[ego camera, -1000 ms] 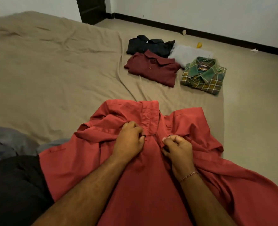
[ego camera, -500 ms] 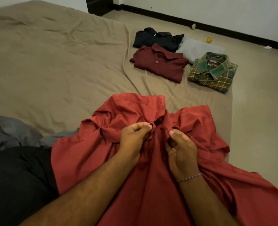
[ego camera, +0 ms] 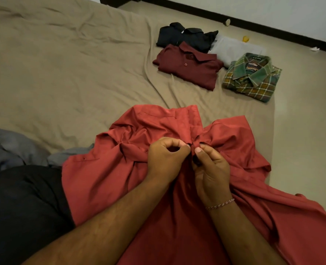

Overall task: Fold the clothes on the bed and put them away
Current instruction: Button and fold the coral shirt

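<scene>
- Your unfolded shirt [ego camera: 177, 207] lies on the bed [ego camera: 62, 73] before you.
- Four folded shirts [ego camera: 215, 60] sit behind it, towards the bed's right edge.

We've got open bed [ego camera: 62, 64] sheet across the whole left and far-left side, just wrinkles there. Far right is blocked by four folded items packed close: black shirt [ego camera: 185, 36], maroon polo [ego camera: 189, 68], grey garment [ego camera: 233, 49], plaid shirt [ego camera: 252, 79]. A bare strip of sheet runs between those and the red shirt [ego camera: 158, 188], which covers the near centre and right. Near left is taken by grey cloth [ego camera: 11, 148] and a black-clad leg [ego camera: 22, 207].
</scene>
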{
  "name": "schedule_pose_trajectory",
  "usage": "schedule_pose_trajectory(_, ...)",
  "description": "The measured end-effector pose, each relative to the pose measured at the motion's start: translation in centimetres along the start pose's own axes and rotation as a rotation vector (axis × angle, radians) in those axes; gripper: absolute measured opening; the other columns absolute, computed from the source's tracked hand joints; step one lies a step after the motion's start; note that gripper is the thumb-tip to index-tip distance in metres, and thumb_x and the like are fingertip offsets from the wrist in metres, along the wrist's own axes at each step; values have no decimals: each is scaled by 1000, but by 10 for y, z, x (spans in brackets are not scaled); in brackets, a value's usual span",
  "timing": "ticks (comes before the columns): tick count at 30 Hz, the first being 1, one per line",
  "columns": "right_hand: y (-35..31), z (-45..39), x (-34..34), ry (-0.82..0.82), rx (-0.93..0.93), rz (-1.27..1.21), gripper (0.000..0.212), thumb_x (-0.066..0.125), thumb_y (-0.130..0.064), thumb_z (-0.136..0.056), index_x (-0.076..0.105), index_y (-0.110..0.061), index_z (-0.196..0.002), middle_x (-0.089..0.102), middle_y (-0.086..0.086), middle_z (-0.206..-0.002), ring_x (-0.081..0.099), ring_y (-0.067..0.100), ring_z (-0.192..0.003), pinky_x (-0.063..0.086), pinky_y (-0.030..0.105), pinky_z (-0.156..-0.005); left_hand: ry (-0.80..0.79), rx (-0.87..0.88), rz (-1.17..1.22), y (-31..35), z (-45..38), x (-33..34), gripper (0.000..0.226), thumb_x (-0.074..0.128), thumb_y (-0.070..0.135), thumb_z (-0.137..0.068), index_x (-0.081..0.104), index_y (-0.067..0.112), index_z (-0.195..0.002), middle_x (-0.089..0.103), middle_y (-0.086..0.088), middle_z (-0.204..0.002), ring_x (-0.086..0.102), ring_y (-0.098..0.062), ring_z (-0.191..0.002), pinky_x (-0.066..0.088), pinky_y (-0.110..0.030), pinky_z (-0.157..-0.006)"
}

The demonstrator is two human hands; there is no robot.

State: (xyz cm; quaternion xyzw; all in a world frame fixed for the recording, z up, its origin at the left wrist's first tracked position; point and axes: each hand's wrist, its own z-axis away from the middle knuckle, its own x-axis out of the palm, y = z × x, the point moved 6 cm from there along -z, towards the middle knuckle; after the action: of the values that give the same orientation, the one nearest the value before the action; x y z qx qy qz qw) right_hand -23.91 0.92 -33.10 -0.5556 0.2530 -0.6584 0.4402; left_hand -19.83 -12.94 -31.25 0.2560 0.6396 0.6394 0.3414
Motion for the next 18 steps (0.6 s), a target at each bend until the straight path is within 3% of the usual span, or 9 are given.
schedule_pose_trajectory(7, 4, 0, -7, -19, 14, -4, 13, 65, 4, -89, 69, -3, -99, 74, 7, -87, 72, 18, -84, 59, 27, -83, -105, -92, 85, -6, 2, 7, 9, 80, 27, -72, 79, 18, -72, 77, -2, -81, 71, -15, -76, 58, -38, -80)
schedule_pose_trajectory(10, 6, 2, -7, -35, 18, -20, 20, 70, -5, -81, 69, -4, -101, 75, 11, -93, 73, 21, -90, 59, 31, -90, -160, -120, 149, -5, 4, 9, 9, 80, 12, -80, 76, 9, -73, 74, -11, -75, 61, -14, -67, 50, -30, -68)
schedule_pose_trajectory(14, 9, 5, -10, -32, -20, 38, 27, 79, -15, -77, 72, -8, -102, 75, 9, -98, 72, 20, -93, 60, 28, -88, -213, -116, 154, -4, 1, 10, 17, 77, 5, -82, 73, 11, -67, 69, -2, -67, 58, -11, -66, 46, -26, -66)
schedule_pose_trajectory(16, 5, 6, -15, -20, -133, 179, 32, 89, -29, -75, 77, -14, -101, 74, 14, -107, 70, 25, -103, 57, 35, -97, -233, -121, 158, -8, 1, 11, 14, 75, 7, -79, 74, 13, -66, 71, -3, -67, 61, -8, -65, 49, -24, -67)
schedule_pose_trajectory(18, -9, 9, -10, -41, -324, 429, 15, 84, -20, -84, 78, -19, -98, 74, 11, -107, 69, 18, -103, 55, 31, -95, -235, -104, 158, -9, -1, 10, 10, 72, 11, -76, 75, 8, -67, 72, -5, -69, 62, -9, -66, 50, -25, -68)
